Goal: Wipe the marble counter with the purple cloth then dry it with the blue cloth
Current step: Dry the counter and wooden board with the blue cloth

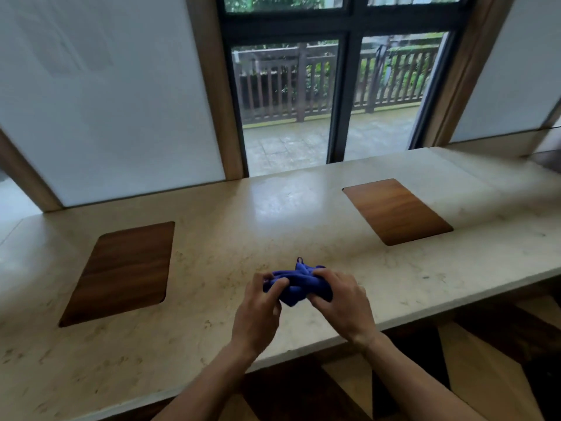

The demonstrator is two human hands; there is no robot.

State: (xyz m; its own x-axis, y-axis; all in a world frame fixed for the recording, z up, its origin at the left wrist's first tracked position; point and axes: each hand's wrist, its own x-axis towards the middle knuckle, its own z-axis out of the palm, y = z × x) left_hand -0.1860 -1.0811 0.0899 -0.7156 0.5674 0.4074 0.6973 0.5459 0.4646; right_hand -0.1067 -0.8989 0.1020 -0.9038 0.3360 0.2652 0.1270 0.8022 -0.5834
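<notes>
A bunched-up cloth of deep blue-violet colour is held just above the cream marble counter, near its front edge. My left hand grips the cloth's left end with curled fingers. My right hand grips its right end. A small loop sticks up from the top of the cloth. Only this one cloth is in view.
Two wooden inlay panels are set flush into the counter, one at the left and one at the right. Behind the counter stand white wall panels and a dark-framed window. Wooden floor shows below the front edge.
</notes>
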